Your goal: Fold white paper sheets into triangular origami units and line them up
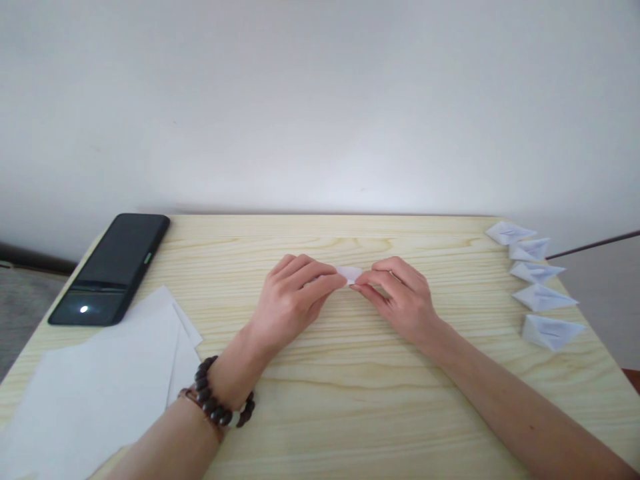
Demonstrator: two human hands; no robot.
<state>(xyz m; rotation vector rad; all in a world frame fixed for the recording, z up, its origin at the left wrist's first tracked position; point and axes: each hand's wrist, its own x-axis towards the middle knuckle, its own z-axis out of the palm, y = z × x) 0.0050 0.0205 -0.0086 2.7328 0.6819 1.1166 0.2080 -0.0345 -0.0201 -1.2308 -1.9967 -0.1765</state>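
A small folded piece of white paper [349, 274] lies at the middle of the light wooden table [350, 400], mostly covered by my fingers. My left hand [293, 300] pinches its left end with fingers curled together. My right hand [397, 297] pinches its right end the same way. Both hands rest on the tabletop. A dark bead bracelet [217, 400] circles my left wrist.
A black phone [115, 267] lies at the table's far left corner. Loose white paper sheets [100, 393] cover the near left. Several folded white paper pieces [537, 287] lie in a row along the right edge. A pale wall stands behind the table.
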